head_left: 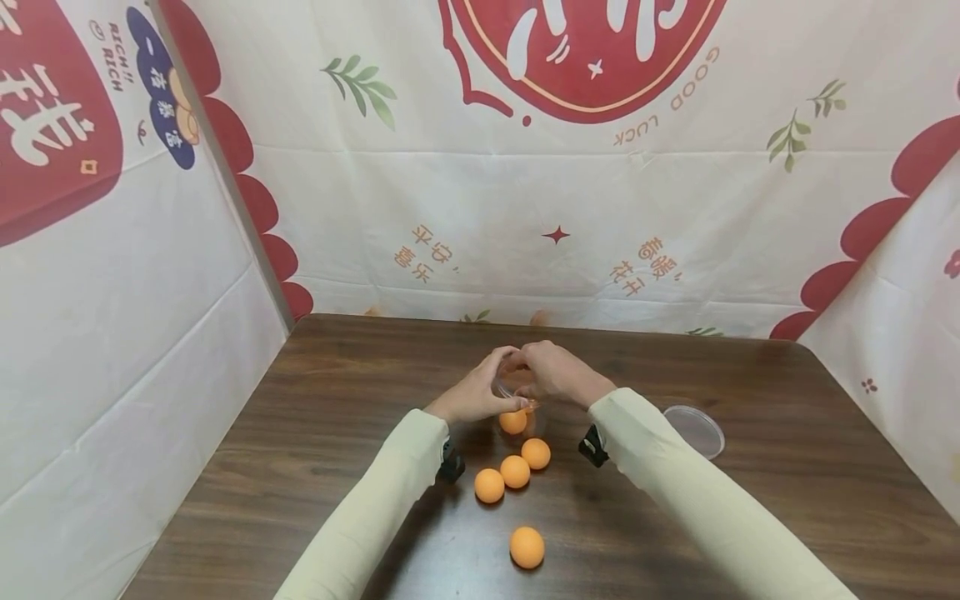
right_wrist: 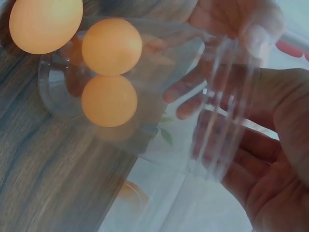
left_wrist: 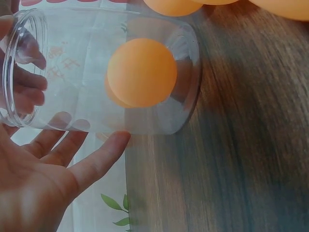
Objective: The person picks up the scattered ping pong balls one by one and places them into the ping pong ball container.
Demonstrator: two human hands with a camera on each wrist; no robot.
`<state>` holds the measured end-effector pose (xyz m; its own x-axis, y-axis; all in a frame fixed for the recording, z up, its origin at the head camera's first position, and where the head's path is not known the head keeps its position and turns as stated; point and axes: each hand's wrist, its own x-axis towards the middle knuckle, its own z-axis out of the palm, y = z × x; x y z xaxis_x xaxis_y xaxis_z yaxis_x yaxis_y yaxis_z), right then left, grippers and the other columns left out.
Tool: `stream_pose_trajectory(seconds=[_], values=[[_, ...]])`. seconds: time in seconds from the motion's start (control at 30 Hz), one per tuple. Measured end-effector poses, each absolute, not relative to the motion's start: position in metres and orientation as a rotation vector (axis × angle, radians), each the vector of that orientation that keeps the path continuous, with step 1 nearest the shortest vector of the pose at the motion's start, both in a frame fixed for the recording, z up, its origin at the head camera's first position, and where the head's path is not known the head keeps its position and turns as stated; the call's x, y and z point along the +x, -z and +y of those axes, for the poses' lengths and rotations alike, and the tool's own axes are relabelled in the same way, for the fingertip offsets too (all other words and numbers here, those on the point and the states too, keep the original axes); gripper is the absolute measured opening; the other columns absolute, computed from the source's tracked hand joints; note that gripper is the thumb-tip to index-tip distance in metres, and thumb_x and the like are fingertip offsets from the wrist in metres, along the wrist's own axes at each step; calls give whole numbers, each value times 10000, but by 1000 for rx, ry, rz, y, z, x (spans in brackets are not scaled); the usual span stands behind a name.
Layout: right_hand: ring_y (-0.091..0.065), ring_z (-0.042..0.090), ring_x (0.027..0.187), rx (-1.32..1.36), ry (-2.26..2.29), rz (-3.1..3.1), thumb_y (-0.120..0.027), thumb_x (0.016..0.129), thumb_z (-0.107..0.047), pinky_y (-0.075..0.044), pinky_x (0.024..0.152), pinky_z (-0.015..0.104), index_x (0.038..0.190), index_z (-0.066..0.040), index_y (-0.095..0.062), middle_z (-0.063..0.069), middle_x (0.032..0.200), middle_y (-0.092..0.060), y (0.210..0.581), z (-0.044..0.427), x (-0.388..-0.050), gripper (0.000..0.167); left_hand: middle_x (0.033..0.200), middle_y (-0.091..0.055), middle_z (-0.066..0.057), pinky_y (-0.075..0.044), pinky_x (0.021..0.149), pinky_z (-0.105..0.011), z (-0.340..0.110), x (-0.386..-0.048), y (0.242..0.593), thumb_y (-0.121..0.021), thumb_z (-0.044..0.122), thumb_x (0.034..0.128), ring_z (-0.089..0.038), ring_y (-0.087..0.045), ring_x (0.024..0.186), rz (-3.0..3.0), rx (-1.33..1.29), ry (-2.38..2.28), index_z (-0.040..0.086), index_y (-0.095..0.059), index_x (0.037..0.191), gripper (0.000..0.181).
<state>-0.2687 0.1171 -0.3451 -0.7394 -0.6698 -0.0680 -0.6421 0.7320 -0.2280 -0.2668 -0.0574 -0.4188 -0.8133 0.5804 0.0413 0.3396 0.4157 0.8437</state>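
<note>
A clear plastic jar (left_wrist: 91,63) with a ridged neck stands upright on the table, mostly hidden by both hands in the head view. Through its wall an orange ping-pong ball (left_wrist: 142,72) shows near the bottom; two balls (right_wrist: 109,101) appear inside in the right wrist view. My left hand (head_left: 480,390) curves round the jar's left side, its thumb (left_wrist: 104,154) along the wall. From the other side my right hand (head_left: 557,372) grips the neck (right_wrist: 222,111), fingers and thumb about the rim.
Several loose orange balls (head_left: 515,472) lie on the brown wooden table (head_left: 300,467) in front of the jar, one (head_left: 527,547) nearest me. A clear round lid (head_left: 693,432) lies to the right, beside my right forearm. Printed cloth (head_left: 480,192) hangs behind the table.
</note>
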Motion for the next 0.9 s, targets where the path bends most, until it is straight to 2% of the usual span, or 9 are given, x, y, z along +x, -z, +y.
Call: stream_pose_trajectory(seconds=[0.1, 0.23, 0.43, 0.53, 0.67, 0.77, 0.9], values=[[-613, 199, 826, -1079, 296, 2820, -747, 813, -123, -520, 731, 327, 1124, -21, -681, 113, 989, -664, 341, 120, -266, 334, 1495, -289, -78, -489, 878, -335, -57, -267, 419, -660, 312, 869, -182, -566, 1033, 2414, 800, -1355, 184, -174, 1495, 803], [-625, 212, 833, -1115, 267, 2882, -755, 805, -127, -526, 744, 347, 1111, 3, -669, 118, 978, -664, 333, 124, -259, 343, 1477, -305, -89, -488, 862, -330, -56, -267, 419, -655, 289, 869, -178, -576, 982, 2404, 789, -1373, 180, -177, 1495, 795], [-632, 227, 882, -1096, 279, 2914, -765, 798, -140, -524, 762, 367, 1136, -30, -672, 99, 1043, -667, 322, 134, -247, 368, 1471, -319, -105, -496, 821, -328, -57, -268, 418, -656, 282, 871, -161, -583, 908, 2392, 785, -1391, 195, -206, 1480, 762], [-619, 184, 808, -1118, 294, 2924, -776, 786, -144, -523, 721, 333, 1125, -38, -675, 94, 1049, -664, 323, 140, -238, 369, 1486, -302, -114, -496, 831, -323, -59, -267, 419, -655, 294, 872, -155, -592, 918, 2399, 794, -1382, 174, -203, 1483, 769], [-594, 138, 742, -1196, 293, 2939, -779, 787, -167, -514, 677, 298, 1123, -54, -668, 62, 1013, -636, 328, 145, -225, 372, 1470, -322, -127, -492, 830, -321, -60, -266, 421, -659, 285, 867, -151, -582, 939, 2423, 788, -1367, 141, -200, 1485, 783], [-618, 143, 769, -1270, 300, 2971, -771, 798, -184, -527, 681, 308, 1166, -83, -647, 43, 1031, -621, 333, 146, -213, 401, 1454, -344, -105, -490, 836, -332, -59, -266, 421, -663, 288, 870, -157, -579, 948, 2426, 787, -1373, 159, -205, 1487, 779], [-630, 129, 786, -1365, 342, 2986, -766, 803, -188, -537, 678, 301, 1134, -105, -652, 33, 1054, -618, 342, 148, -199, 360, 1449, -352, -83, -495, 843, -338, -57, -266, 419, -662, 290, 873, -156, -589, 930, 2416, 798, -1375, 192, -215, 1481, 761]])
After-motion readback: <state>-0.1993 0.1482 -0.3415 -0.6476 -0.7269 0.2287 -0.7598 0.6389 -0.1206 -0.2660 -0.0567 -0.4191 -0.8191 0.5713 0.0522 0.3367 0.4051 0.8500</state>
